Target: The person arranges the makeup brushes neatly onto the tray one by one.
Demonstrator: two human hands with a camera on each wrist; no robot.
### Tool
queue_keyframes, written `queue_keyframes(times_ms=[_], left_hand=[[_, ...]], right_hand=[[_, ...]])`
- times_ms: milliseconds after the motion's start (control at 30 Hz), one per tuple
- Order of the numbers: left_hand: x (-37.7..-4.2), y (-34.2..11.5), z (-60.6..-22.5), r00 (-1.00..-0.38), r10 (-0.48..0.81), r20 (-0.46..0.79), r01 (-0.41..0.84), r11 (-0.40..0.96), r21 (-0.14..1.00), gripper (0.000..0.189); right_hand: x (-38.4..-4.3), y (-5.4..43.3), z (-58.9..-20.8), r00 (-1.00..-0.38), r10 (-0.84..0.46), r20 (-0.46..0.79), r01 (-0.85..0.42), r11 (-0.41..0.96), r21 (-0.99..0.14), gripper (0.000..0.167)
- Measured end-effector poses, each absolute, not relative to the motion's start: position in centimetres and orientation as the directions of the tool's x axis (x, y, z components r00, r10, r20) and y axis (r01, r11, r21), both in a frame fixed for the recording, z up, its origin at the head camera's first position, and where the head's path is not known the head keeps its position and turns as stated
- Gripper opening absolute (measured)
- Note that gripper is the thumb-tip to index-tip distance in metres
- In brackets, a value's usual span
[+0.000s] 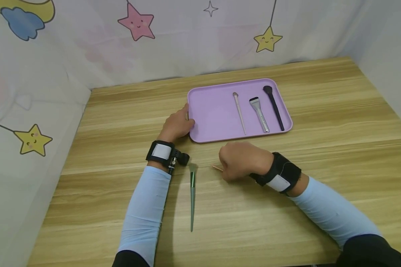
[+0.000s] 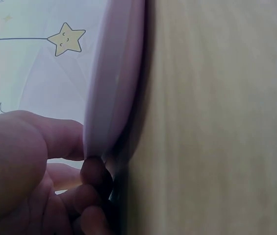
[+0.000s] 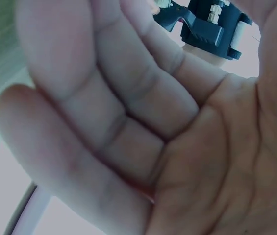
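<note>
My left hand [image 1: 178,124] pinches the left rim of a lilac tray [image 1: 214,111], thumb on the top side and fingers curled at its edge, as the left wrist view shows. On the tray lie a thin white makeup brush [image 1: 239,113], a flat silver brush [image 1: 259,115] and a black brush [image 1: 274,107]. My right hand [image 1: 242,161] is curled low over the table in front of the tray. A thin tan stick [image 1: 217,168] pokes out from its left side, the rest hidden by the fingers. In the right wrist view the fingers [image 3: 128,88] bend toward the palm; the stick is out of sight.
A green makeup brush [image 1: 192,196] lies on the wooden table [image 1: 120,155] between the forearms, bristles toward the tray. White cloth walls [image 1: 187,48] with printed stars stand behind and beside the table.
</note>
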State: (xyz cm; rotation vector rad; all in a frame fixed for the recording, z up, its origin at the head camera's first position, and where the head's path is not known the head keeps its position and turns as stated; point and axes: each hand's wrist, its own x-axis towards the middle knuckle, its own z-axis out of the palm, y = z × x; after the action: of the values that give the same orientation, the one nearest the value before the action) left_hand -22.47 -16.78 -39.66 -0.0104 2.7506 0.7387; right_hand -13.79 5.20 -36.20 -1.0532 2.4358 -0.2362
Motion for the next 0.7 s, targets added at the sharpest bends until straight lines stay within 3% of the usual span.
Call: queue_keyframes(times_ms=[200, 467, 700], left_hand=[[-22.4, -16.8, -39.6, -0.957, 0.072, -0.280, -0.078, 0.869, 0.489, 0.072], [-22.4, -16.8, -39.6, -0.960, 0.075, -0.271, -0.070, 0.869, 0.490, 0.072], [-22.5, -16.8, -39.7, -0.961, 0.079, -0.264, -0.062, 0.871, 0.487, 0.073]], right_hand=[[-14.4, 5.3, -36.2, -0.605, -0.747, -0.276, -0.621, 0.660, -0.424, 0.037], [-15.1, 5.3, -36.1, -0.709, -0.685, -0.166, -0.564, 0.693, -0.448, 0.028], [-15.5, 5.3, -36.1, -0.740, -0.653, -0.161, -0.518, 0.706, -0.483, 0.023]])
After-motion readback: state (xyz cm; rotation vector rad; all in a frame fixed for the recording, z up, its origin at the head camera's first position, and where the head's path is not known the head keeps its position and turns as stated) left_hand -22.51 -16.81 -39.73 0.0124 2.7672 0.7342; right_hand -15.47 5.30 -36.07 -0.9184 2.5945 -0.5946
